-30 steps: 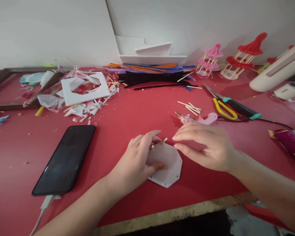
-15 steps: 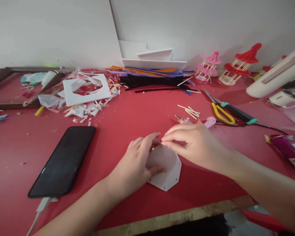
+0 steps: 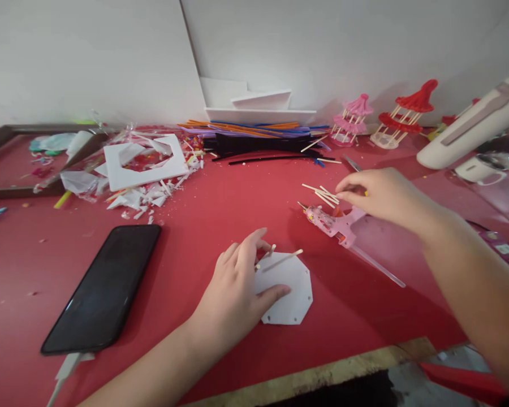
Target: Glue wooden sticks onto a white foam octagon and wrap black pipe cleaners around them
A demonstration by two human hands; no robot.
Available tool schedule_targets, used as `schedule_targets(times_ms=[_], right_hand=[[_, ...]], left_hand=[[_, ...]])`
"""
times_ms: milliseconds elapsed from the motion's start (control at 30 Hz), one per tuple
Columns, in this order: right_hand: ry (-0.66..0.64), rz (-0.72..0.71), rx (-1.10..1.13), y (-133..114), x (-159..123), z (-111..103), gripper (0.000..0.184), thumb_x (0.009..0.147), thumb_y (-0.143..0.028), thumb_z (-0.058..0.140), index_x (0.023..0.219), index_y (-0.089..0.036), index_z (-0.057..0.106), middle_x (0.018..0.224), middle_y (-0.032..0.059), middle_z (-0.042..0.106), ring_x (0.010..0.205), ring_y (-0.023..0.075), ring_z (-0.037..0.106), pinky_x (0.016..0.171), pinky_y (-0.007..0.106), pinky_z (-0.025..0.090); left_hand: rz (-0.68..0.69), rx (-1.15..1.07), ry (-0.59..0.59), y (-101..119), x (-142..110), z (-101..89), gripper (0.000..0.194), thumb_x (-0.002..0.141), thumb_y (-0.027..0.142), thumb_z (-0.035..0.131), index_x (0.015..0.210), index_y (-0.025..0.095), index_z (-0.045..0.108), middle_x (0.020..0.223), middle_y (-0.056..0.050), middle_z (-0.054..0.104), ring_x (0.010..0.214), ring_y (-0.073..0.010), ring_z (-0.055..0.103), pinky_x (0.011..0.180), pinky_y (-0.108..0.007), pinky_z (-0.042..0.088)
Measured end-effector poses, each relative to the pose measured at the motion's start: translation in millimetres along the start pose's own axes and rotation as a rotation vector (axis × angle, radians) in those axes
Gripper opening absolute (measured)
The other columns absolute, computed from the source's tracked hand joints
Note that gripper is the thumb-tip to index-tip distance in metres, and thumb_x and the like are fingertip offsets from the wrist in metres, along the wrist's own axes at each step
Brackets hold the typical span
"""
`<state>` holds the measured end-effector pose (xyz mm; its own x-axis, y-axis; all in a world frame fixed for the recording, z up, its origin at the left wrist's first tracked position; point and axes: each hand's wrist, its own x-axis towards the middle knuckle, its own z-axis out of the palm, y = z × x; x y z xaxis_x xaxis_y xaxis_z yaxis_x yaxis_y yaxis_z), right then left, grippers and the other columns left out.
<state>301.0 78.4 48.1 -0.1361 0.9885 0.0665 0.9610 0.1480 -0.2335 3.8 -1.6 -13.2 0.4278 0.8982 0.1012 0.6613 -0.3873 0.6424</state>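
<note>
A white eight-sided foam board piece (image 3: 289, 282) lies on the red table, with small holes along its edge. Several thin wooden sticks (image 3: 297, 252) rise from its far and left edges. My left hand (image 3: 240, 280) grips the piece at its left side, thumb on top and index finger beside the sticks. My right hand (image 3: 373, 192) hovers at the right end of a small pile of loose sticks (image 3: 324, 195), thumb and forefinger slightly apart with nothing visible between them. Just below that hand rests a pink glue gun (image 3: 333, 223), a clear glue stick in its back.
A black phone (image 3: 104, 288) on a cable lies left. White foam scraps (image 3: 146, 195) and a cut-out foam frame (image 3: 121, 172) sit at back left. Pipe cleaners (image 3: 258, 138) are heaped against the wall. Pink (image 3: 352, 121) and red (image 3: 407, 116) tiered models stand beside a white tumbler (image 3: 470, 124).
My right hand has left the foam piece and moved right and away to the loose sticks, uncovering the glue gun. An upright stick now shows at the piece's far edge.
</note>
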Motion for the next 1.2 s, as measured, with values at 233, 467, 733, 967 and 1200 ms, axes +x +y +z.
schedule_targets(times_ms=[233,467,733,967,1200], right_hand=[[-0.177,0.03,-0.086,-7,34,24,0.008,0.074,-0.023,0.066,0.068,-0.022,0.071,0.065,0.0016,0.071,0.06,0.0163,0.062,0.053,0.028,0.037],[-0.114,0.01,-0.02,-15,33,15,0.003,0.067,-0.019,0.068,0.067,-0.022,0.066,0.061,-0.002,0.068,0.055,0.0139,0.062,0.054,0.026,0.044],[0.201,-0.253,0.764,-62,-50,31,0.031,0.085,-0.019,0.062,0.116,-0.025,0.063,0.088,0.0005,0.072,0.073,0.0113,0.07,0.065,0.021,0.059],[0.327,-0.17,0.651,-72,-80,57,0.014,0.087,-0.017,0.063,0.099,-0.023,0.066,0.082,-0.0019,0.074,0.069,0.0099,0.071,0.062,0.017,0.059],[0.422,-0.244,0.538,-69,-70,64,0.019,0.089,-0.017,0.062,0.107,-0.023,0.064,0.094,0.002,0.077,0.079,0.0143,0.074,0.069,0.025,0.063]], left_hand=[[0.003,-0.023,-0.005,-5,-2,-1.1,0.102,0.072,0.05,0.079,0.148,0.029,0.014,0.129,-0.014,0.058,0.118,-0.0342,0.055,0.101,-0.059,0.041],[-0.017,-0.224,-0.222,-16,-3,-16.9,0.145,0.054,0.052,0.089,0.15,0.035,-0.018,0.154,-0.022,0.034,0.143,-0.0442,0.029,0.104,-0.064,0.04],[0.019,-0.214,-0.213,-14,-4,-15.3,0.127,0.069,0.038,0.083,0.15,0.037,-0.015,0.146,-0.019,0.042,0.136,-0.0399,0.041,0.102,-0.062,0.043],[0.044,-0.2,-0.047,-16,-4,-8.1,0.14,0.057,0.048,0.089,0.15,0.033,-0.014,0.144,-0.022,0.039,0.132,-0.0419,0.045,0.1,-0.065,0.044],[0.029,-0.321,-0.016,-14,1,-6.6,0.137,0.059,0.044,0.089,0.149,0.032,-0.013,0.141,-0.02,0.045,0.128,-0.0363,0.052,0.098,-0.06,0.05]])
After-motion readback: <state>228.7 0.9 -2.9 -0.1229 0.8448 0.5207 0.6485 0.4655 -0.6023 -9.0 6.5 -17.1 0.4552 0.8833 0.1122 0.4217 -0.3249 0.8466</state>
